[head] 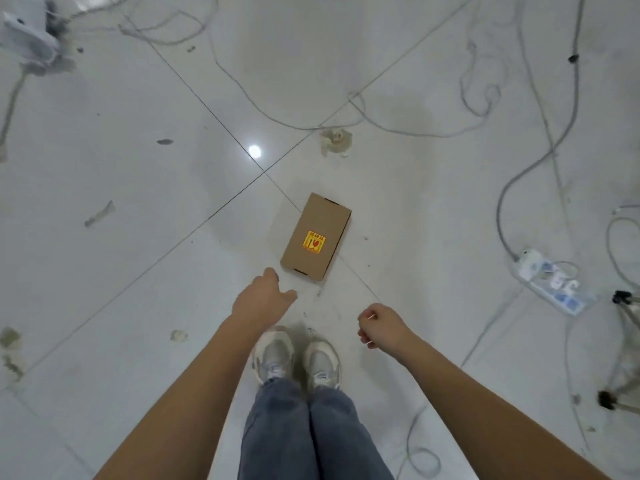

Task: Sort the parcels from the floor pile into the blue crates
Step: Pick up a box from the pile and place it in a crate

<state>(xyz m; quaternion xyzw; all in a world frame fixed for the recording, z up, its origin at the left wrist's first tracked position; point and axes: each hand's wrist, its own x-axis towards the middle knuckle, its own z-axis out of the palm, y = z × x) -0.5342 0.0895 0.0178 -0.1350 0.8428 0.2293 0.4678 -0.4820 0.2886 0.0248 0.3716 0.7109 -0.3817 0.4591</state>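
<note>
Left hand point(260, 299) reached loose-fingered and empty near 1 cardboard parcel point(317, 236) lying flat mid-floor; right hand point(379, 325) hung curled, empty. Cables point(519, 174) and a power strip point(550, 280) littered the glossy white tile floor point(138, 168).

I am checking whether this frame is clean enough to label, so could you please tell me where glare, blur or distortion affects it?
In the head view, a small bright glare spot sits on the glossy floor beyond the cardboard parcel; the white object at top left is smeared; wide-angle distortion bows the tile seams near the edges; the parcel and its yellow sticker are fairly sharp, though the print is unreadable.
</note>
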